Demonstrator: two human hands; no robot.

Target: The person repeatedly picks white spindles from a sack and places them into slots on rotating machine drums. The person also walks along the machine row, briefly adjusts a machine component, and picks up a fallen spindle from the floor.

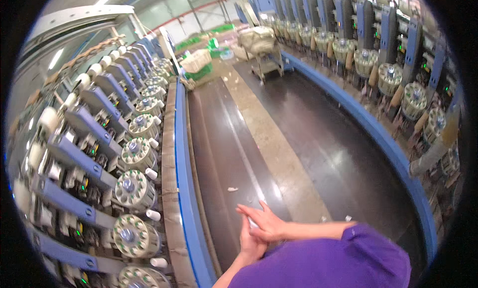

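Note:
My right hand [269,225] and my left hand [251,244] are pressed together over the walkway, low in the middle of the view. The right one lies across the left, with its fingers reaching leftward. A small pale patch shows between the two palms; it is too blurred to name. Most of the left fingers are hidden behind the right hand. Nearest on the left stands a row of winding machines with round bobbin magazines [135,234]. Small white yarn bobbins [159,262] stick out beside the magazines.
Blue rails [188,188] edge the walkway on both sides. Another row of winding machines [391,78] runs along the right. A loaded cart [258,41] and a pale bin [196,62] stand at the far end. White scraps [232,189] lie on the dark floor.

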